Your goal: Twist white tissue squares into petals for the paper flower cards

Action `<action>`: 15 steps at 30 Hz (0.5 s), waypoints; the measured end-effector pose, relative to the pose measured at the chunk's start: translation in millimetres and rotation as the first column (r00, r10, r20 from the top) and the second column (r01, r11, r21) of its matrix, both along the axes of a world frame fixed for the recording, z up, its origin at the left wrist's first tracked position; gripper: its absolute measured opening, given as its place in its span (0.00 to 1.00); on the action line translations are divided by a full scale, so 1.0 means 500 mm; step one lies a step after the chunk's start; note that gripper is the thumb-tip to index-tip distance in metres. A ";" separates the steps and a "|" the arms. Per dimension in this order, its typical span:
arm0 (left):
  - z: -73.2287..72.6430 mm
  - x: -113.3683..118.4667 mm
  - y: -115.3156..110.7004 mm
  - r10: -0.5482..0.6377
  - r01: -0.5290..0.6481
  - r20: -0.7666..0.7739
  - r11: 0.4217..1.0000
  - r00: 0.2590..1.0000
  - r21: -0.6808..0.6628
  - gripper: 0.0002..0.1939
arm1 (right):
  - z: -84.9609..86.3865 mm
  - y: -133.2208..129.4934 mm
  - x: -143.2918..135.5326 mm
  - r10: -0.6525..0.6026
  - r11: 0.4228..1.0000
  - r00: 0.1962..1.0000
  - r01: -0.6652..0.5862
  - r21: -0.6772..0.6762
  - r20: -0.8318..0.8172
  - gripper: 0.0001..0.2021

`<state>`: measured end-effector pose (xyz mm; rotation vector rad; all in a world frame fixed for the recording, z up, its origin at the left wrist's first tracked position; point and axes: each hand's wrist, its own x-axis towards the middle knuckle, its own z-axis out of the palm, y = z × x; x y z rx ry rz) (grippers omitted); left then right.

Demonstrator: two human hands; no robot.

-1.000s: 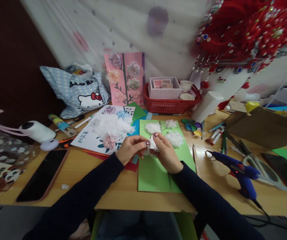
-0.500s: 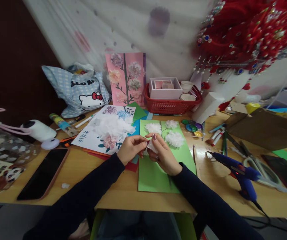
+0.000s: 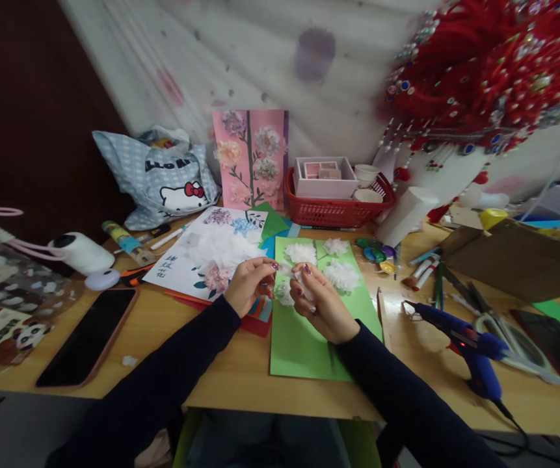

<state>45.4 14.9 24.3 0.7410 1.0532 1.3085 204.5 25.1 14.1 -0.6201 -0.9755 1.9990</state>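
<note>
Above the light green sheet (image 3: 304, 344), my right hand (image 3: 321, 299) is closed round a small piece of white tissue (image 3: 304, 286). Just to its left, my left hand (image 3: 251, 285) has thumb and fingertips pinched together near the tissue's edge; a thin whitish bit shows between the hands. Several white tissue flowers (image 3: 341, 276) lie on the green sheet, one partly hidden behind my hands. A heap of white tissue (image 3: 211, 247) rests on a white sheet with printed flowers (image 3: 162, 273), left of the green one.
A blue glue gun (image 3: 465, 338) with a red light lies at the right, near scissors (image 3: 499, 325) and markers. A phone (image 3: 87, 338) lies at the left. Behind stand a red basket (image 3: 323, 211), a pink flower picture (image 3: 233, 185) and a checked bag (image 3: 162, 175).
My hands have moved slightly apart, the left one leftward, and a thin whitish bit now shows between them. The whole view has shifted a little.
</note>
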 end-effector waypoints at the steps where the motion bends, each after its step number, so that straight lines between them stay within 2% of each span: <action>1: 0.001 -0.002 0.001 0.021 -0.021 0.004 1.000 1.000 0.010 0.12 | 0.001 0.001 0.001 -0.005 1.000 1.000 0.005 -0.012 -0.009 0.20; 6: 0.010 -0.031 0.017 0.203 -0.202 0.003 0.976 0.979 0.077 0.11 | 0.006 0.003 0.002 -0.019 0.998 0.999 0.017 -0.060 -0.037 0.19; 11: 0.010 -0.086 0.042 0.497 -0.494 0.016 0.859 0.868 0.131 0.12 | 0.008 0.006 0.003 -0.005 0.995 0.999 0.000 -0.099 -0.048 0.22; 13: 0.007 -0.095 0.046 0.567 -0.563 0.012 0.814 0.823 0.144 0.13 | 0.010 0.007 0.004 0.010 0.995 0.999 -0.015 -0.102 -0.043 0.22; 15: 0.003 -0.089 0.043 0.589 -0.578 -0.013 0.797 0.808 0.175 0.14 | 0.011 0.007 0.004 0.026 0.995 0.999 -0.029 -0.093 -0.032 0.23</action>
